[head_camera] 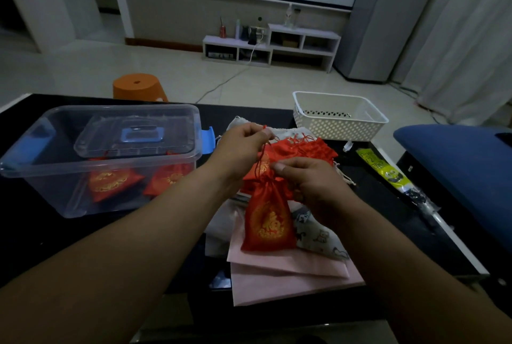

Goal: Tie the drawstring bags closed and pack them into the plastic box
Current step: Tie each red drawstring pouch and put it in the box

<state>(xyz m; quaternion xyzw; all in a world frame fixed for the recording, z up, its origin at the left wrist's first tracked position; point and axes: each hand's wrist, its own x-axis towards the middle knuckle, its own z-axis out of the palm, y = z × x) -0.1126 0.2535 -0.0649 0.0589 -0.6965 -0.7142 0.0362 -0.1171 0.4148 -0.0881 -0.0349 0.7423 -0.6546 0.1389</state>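
A red drawstring bag (267, 221) with gold print hangs over the table's middle, its neck gathered. My right hand (313, 185) pinches that neck. My left hand (243, 144) is raised higher and pinches the red drawstring (260, 162), which runs taut down to the neck. The clear plastic box (69, 199) stands at the left with its lid (133, 135) resting on top, and two red bags (110, 181) lie inside it. More red bags (310, 148) are heaped behind my hands.
Pink cloth bags (291, 277) and a grey printed one (321, 235) lie under the held bag. A white perforated basket (338, 119) stands at the back right. A yellow-green packet (385, 166) lies near the right edge. An orange stool (138, 87) sits beyond the black table (41, 232).
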